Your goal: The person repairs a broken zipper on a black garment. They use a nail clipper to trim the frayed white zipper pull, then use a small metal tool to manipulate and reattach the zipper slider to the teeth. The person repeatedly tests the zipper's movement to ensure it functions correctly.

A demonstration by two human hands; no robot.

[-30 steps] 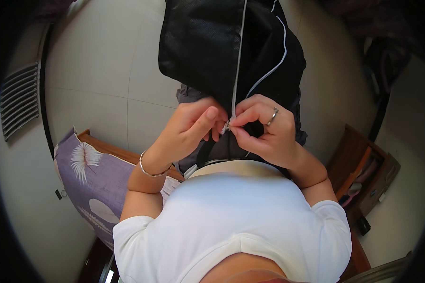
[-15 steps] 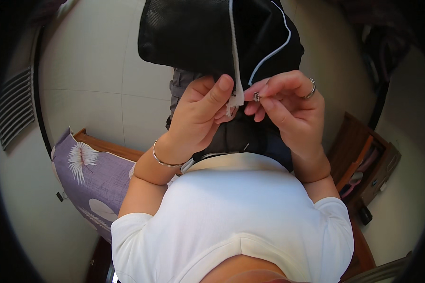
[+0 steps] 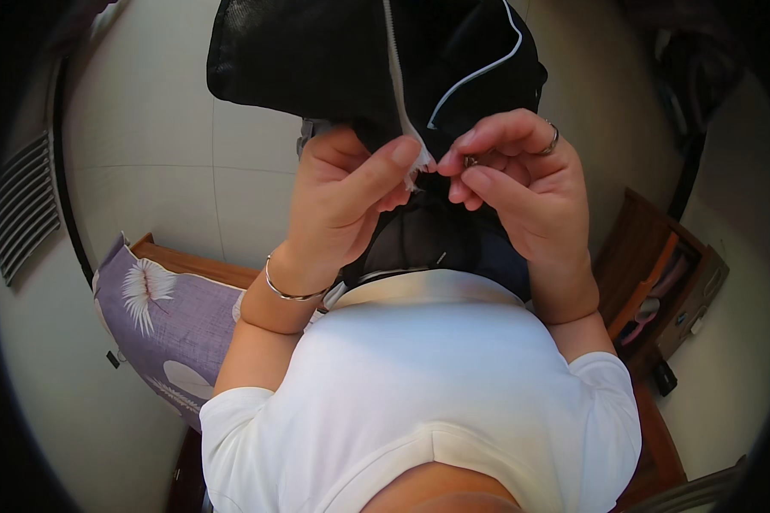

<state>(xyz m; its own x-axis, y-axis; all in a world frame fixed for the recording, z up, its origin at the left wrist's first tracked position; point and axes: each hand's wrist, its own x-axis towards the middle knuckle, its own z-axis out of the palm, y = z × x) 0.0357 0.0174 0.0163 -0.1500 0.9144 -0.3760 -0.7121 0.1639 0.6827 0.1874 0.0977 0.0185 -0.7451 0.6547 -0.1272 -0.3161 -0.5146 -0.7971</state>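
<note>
A black fabric piece (image 3: 304, 60), perhaps a bag or garment, lies over my lap and knees. Along it runs a white zipper tape (image 3: 396, 73) whose lower end is frayed. My left hand (image 3: 338, 192) pinches that frayed end between thumb and fingers. Close beside it, my right hand (image 3: 535, 192) holds a small dark metal piece (image 3: 470, 161) that looks like a zipper slider, between thumb and index finger. The slider and the tape end are apart by a small gap. A second white strip (image 3: 479, 71) curves down the fabric and ends just above my right fingers.
To the left is a bed edge with a purple patterned cover (image 3: 175, 312) and a wooden rail (image 3: 192, 261). On the right stands a wooden cabinet (image 3: 637, 248) with an open drawer holding small items. Pale floor tiles (image 3: 145, 128) lie beyond my knees.
Both hands have shifted slightly left, and the black fabric has moved left with the tape. My right fingertips have come a bit nearer the frayed end.
</note>
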